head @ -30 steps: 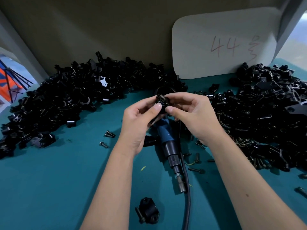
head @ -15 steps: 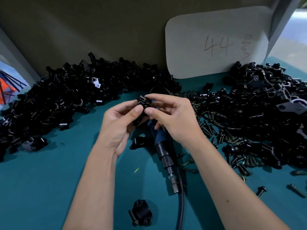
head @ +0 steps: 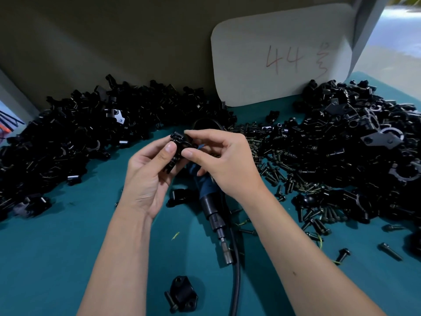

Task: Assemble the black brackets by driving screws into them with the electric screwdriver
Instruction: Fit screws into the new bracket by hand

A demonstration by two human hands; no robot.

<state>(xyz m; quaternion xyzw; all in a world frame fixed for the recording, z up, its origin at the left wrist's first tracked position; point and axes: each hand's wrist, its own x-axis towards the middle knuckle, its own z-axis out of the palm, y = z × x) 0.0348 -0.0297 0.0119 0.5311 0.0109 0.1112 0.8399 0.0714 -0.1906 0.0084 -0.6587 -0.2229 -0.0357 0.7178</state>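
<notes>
Both hands meet above the teal table (head: 57,258), sharing one small black bracket (head: 177,147). The left hand (head: 148,176) pinches it with the thumb pressed on its near face and the fingers curled behind; the right hand (head: 224,163) pinches its upper right part between thumb and forefinger. The bracket's long axis runs roughly up and away from the viewer, leaning a little left at the bottom, though its dark shape against the dark parts behind makes the exact outline hard to read. Directly beneath the hands, the electric screwdriver (head: 214,213) lies flat on the table, its long axis running toward the viewer with the bit end nearest, and its cable (head: 235,281) trails off the lower edge. A second bracket (head: 183,294) lies alone near the bottom edge. Piles of black parts (head: 79,133) lie left, with loose screws (head: 280,163) to the right.
</notes>
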